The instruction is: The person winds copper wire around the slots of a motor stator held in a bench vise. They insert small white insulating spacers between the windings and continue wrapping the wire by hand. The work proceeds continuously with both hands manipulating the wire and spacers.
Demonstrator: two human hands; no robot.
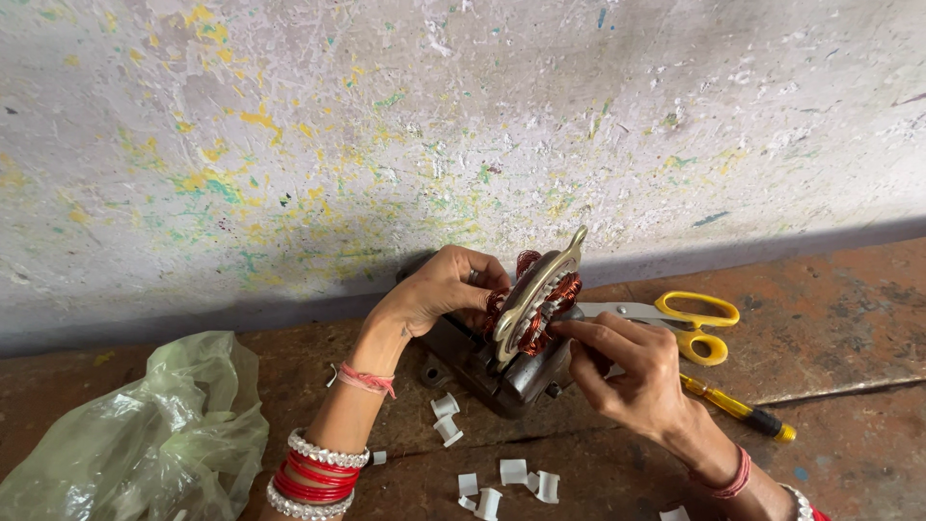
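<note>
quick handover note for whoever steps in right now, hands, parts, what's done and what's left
Left hand: steadies the stator from behind.
Right hand: fingertips pinch at the copper winding on its front.
The stator stands on edge in a dark metal holder on the bench.
Scissors and a yellow screwdriver lie to the right; white plastic pieces are scattered in front, a plastic bag to the left.
Done: coils are wound.
Left: cannot tell how many slots remain.

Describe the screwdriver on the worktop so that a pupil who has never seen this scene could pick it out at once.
Start at the paint-flecked wall and drop to the rust-brown worktop on the right side. There, yellow-handled scissors lie beside the right hand. The screwdriver lies just below them: a slim yellow stick with a dark band near its end, with no loops, unlike the scissors.
</note>
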